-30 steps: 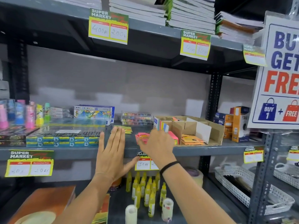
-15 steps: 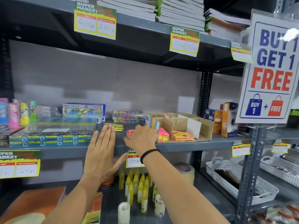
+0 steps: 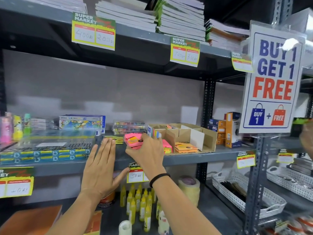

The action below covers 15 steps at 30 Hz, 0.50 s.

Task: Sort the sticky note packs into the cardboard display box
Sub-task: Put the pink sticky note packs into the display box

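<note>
Right hand (image 3: 147, 154) gripping pink pack (image 3: 133, 139), left hand (image 3: 100, 168) open flat; next, placement into cardboard box (image 3: 209, 140).

Matt cardboard box (image 3: 208, 138), glossy packs (image 3: 133, 140)

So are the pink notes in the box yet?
Not yet. The right hand holds the pink notes just left of the box, above the shelf.

Grey metal shelving (image 3: 179, 159), pale grey back wall (image 3: 105, 92), perforated uprights (image 3: 209, 99)
</note>
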Each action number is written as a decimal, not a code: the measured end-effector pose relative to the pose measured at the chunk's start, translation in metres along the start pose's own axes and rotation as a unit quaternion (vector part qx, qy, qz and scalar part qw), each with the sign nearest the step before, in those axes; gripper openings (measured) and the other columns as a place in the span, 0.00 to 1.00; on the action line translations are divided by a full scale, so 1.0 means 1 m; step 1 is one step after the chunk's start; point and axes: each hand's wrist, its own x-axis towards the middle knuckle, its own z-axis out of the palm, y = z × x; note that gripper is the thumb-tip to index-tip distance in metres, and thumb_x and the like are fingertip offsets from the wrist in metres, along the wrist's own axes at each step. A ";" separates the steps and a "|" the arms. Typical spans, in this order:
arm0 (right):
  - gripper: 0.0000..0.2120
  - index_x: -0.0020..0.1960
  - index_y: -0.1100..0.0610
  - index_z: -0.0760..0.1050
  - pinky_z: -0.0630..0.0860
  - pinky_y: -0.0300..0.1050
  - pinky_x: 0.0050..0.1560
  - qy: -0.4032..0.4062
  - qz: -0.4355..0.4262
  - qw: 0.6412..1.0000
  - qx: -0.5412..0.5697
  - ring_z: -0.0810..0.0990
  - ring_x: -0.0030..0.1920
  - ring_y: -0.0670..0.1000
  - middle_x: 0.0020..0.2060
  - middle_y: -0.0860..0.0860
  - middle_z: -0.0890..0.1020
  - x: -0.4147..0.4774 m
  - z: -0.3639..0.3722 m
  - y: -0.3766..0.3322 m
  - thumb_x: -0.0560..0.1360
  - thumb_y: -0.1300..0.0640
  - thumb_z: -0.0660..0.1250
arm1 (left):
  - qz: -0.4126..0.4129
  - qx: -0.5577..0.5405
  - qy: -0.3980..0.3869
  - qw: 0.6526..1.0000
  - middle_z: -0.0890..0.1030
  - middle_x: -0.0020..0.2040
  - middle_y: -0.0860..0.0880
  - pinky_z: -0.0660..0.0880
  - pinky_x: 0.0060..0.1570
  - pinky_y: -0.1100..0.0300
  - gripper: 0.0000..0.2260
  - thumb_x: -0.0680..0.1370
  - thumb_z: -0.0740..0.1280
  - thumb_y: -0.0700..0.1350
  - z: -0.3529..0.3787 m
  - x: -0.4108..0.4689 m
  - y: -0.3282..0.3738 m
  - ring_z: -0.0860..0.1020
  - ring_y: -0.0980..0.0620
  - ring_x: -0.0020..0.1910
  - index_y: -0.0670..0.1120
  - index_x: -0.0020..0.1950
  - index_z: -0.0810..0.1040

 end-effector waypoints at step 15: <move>0.23 0.50 0.50 0.79 0.72 0.46 0.49 0.164 0.119 0.975 0.090 0.76 0.48 0.52 0.42 0.49 0.82 0.040 -0.090 0.079 0.62 0.37 0.71 | -0.001 -0.004 0.003 1.000 0.65 0.75 0.36 0.56 0.74 0.43 0.41 0.77 0.47 0.68 0.001 0.000 0.001 0.62 0.41 0.75 0.34 0.75 0.61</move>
